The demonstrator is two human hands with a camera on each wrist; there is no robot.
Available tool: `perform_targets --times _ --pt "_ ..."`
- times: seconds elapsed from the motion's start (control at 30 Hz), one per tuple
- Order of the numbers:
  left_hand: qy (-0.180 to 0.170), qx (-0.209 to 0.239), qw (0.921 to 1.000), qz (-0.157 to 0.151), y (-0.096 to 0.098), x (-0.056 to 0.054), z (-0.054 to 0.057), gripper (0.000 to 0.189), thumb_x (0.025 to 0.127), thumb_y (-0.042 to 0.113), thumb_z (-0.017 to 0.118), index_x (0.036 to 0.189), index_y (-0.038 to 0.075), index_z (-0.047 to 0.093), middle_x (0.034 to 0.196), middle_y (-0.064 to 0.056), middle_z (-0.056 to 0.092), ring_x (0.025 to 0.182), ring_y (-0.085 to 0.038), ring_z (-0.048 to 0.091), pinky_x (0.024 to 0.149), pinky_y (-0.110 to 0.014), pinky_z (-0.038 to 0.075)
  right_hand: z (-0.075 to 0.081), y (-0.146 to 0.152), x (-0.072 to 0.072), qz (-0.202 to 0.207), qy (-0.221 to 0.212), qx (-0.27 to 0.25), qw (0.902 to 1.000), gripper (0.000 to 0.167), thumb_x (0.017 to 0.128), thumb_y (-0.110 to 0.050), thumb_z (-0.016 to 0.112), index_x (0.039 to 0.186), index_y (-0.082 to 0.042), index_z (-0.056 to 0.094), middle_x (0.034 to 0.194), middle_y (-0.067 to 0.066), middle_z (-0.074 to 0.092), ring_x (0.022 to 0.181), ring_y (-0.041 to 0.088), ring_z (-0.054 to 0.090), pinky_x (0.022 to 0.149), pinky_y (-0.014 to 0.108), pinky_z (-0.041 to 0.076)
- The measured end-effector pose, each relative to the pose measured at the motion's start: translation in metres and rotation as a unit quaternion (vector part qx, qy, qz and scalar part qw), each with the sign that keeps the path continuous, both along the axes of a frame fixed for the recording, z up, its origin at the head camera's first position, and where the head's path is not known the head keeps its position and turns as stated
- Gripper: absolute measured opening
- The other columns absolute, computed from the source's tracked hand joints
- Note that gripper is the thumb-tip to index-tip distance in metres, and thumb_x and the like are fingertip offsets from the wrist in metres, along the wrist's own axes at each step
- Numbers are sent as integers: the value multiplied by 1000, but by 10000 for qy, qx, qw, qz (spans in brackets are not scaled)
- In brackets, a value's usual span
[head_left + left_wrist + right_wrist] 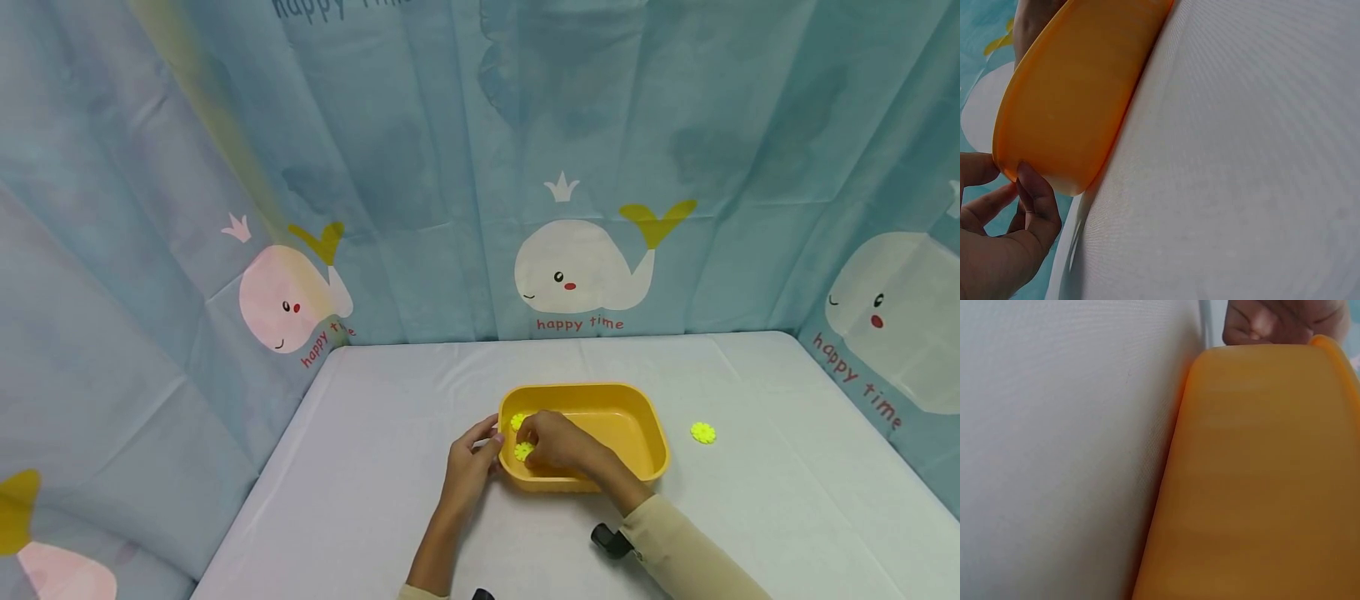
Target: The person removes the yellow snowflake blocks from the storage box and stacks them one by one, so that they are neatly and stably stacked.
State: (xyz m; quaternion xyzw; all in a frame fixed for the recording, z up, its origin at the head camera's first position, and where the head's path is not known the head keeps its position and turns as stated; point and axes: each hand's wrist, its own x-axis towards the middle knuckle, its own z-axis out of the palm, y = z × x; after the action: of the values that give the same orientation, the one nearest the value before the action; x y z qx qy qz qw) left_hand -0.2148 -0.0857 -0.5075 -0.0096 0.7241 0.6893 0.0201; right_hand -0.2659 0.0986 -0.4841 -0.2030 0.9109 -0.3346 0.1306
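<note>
Now the left hand (pixel 469 467) holds the yellow tray (pixel 618 429) by its left edge; the right hand (pixel 558 440) bends its fingers by two yellow flower pieces (pixel 523 452) inside the tray's left end, hold unclear; likely placing them; next may need the third flower piece (pixel 703 432), right of the tray.

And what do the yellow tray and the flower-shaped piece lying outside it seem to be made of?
Yellow tray: probably plastic, smooth with a soft sheen; it has even colour and a rounded, moulded-looking rim. Flower-shaped piece: perhaps plastic or foam, from its bright colour and scalloped edge; finish unclear.
</note>
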Motion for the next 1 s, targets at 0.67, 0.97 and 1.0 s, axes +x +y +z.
perform_targets --times 0.67,0.97,1.0 --pt "10 -47 10000 -3 -1 0 -1 44 107 20 62 149 9 62 136 -18 59 114 -28 63 79 -26 60 3 1 0 -106 -8 275 9996 23 79 -7 89 96 -3 73 87 1 64 80 19 56 78 35 54" --pt "-12 -26 10000 -32 -1 0 0 43 107 20 62 149 9 62 137 -19 59 115 -33 64 78 -25 59 0 3 -1 -150 -7 173 9997 25 80 -12 92 92 -7 70 85 0 63 80 19 56 77 34 52" --pt "-15 -23 10000 -34 -1 0 0 43 107 20 62 149 9 62 137 -19 58 115 -33 64 78 -25 59 0 3 -1 -168 -15 100 9998 25 80 -11 92 91 -8 69 85 0 62 80 18 56 77 33 51"
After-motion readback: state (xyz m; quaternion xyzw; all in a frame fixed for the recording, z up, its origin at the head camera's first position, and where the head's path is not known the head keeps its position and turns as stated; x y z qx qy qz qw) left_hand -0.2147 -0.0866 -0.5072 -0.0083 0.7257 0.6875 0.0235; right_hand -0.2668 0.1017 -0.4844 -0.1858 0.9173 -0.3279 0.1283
